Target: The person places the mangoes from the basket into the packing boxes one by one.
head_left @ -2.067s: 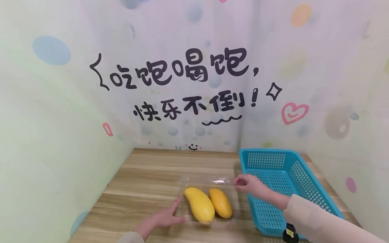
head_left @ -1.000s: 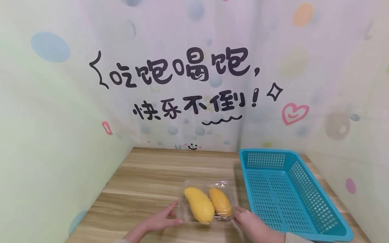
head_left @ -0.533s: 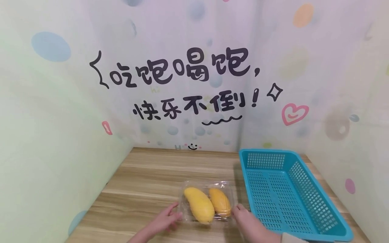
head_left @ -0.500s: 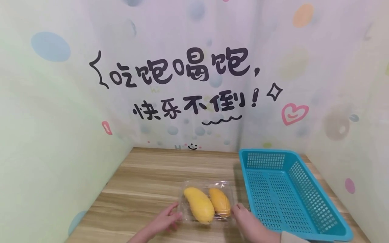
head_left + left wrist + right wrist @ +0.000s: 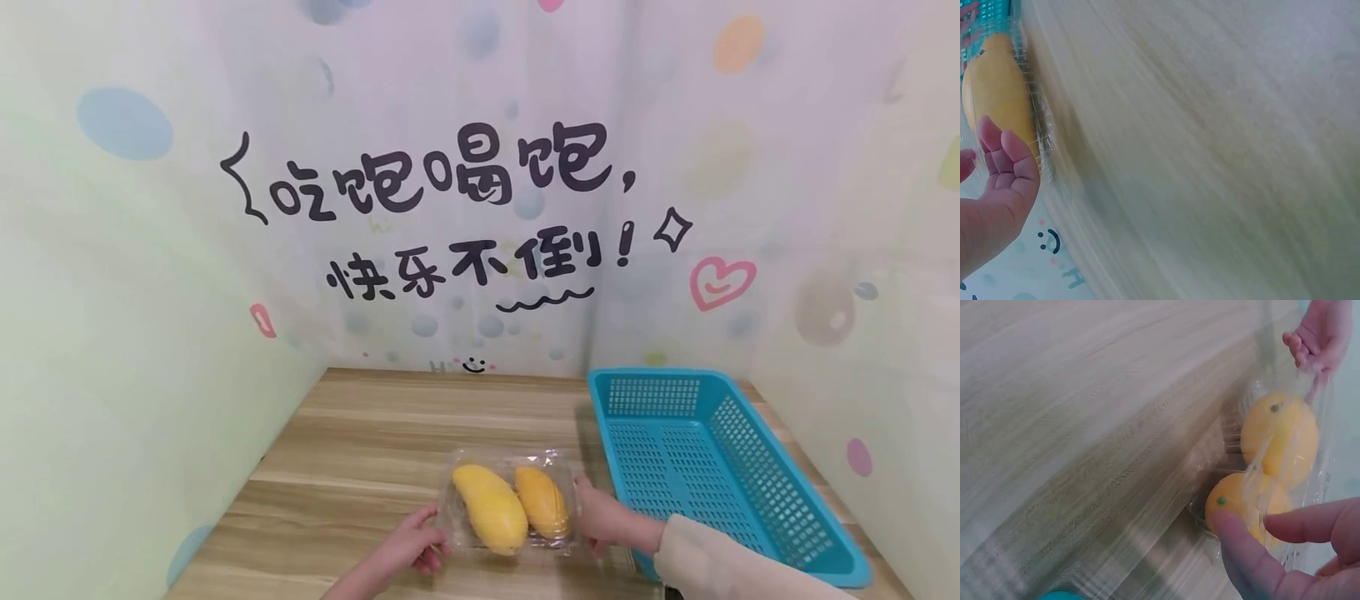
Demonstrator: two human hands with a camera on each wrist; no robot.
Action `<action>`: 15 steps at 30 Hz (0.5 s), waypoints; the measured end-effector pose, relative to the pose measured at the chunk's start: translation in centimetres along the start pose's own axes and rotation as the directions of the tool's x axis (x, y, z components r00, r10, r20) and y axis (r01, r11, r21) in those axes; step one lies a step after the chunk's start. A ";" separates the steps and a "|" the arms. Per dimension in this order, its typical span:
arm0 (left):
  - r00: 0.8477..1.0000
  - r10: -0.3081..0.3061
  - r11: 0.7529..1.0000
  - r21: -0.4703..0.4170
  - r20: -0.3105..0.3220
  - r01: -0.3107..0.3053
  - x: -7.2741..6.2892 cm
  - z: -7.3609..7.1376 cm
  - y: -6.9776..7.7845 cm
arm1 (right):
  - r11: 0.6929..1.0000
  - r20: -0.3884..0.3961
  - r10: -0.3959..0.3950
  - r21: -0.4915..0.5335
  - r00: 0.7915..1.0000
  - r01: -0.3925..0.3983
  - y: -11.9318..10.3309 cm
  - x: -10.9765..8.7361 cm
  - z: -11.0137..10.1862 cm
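A clear plastic clamshell box (image 5: 510,543) lies on the table with its lid over two yellow mangoes. The larger mango (image 5: 491,510) is on the left and the smaller mango (image 5: 542,502) on the right. My left hand (image 5: 408,546) is at the box's left edge; its forefinger touches the side while other fingers bend loosely, as the left wrist view (image 5: 1007,181) also shows. At the opposite edge my right hand (image 5: 603,515) pinches the rim. Its thumb and forefinger (image 5: 1244,547) stand either side of the plastic edge in the right wrist view.
A blue perforated basket (image 5: 787,450) stands on the wooden table (image 5: 360,433), to the right of the box. My right sleeve (image 5: 720,554) crosses its front corner. Printed curtains (image 5: 465,83) enclose the table at the back and both sides.
The lid, laid back behind the mangoes at first, now covers them. My right hand came down from the lid's far edge to the right side, then slid slightly farther back. My left fingers bent more.
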State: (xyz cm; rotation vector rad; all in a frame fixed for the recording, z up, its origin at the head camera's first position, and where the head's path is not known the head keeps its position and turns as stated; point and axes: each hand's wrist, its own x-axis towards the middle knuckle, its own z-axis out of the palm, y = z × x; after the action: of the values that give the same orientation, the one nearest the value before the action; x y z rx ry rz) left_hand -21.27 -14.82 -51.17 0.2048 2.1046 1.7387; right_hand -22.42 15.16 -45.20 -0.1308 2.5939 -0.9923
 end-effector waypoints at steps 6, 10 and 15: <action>1.000 -0.019 1.000 0.005 -0.020 0.019 -0.1 0.4 0.4 | 0.992 0.075 0.122 0.025 0.990 -0.124 -0.3 0.1 0.2; 0.999 -0.034 0.999 0.008 -0.026 0.034 -0.1 0.5 0.4 | 0.979 0.126 0.184 0.064 0.975 -0.193 -0.4 0.4 0.3; 0.999 -0.034 0.999 0.015 -0.028 0.034 -0.2 0.4 0.6 | 0.955 0.155 0.215 0.175 0.964 -0.241 -0.5 0.6 0.6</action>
State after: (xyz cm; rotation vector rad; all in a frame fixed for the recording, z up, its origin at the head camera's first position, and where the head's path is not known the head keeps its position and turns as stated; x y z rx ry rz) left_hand -21.02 -14.35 -50.63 0.1494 2.1293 1.7152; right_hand -22.75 14.29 -45.50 0.1442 2.3136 -1.0995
